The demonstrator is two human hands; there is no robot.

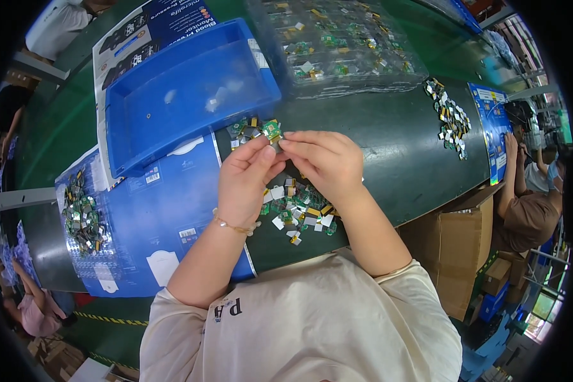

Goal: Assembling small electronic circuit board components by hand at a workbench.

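The left hand (245, 178) and the right hand (321, 162) meet above the dark green table (395, 146), fingertips close together. Between them they pinch a small green circuit board (272, 130) with yellow parts on it — the left thumb and forefinger grip it from the left side, the right fingers touch its right edge. The board stands just above the fingertips, a little tilted, and near the front corner of the blue plastic tray (184, 95).

Under the two hands, on the table, lies a pile of small circuit boards (297, 213), green, white and yellow mixed together. A few more boards (243, 129) lie just left of the held one, beside the tray. The tray rests partly on a flat blue printed cardboard sheet (159, 216), and on the far left end of this sheet there is another heap of boards (81, 213).

Further on the table stands a clear plastic tray with boards in rows (340, 44), and to the right a scattered group of boards (451, 121). At the right edge another person (528, 204) sits beside brown cardboard boxes (458, 242).
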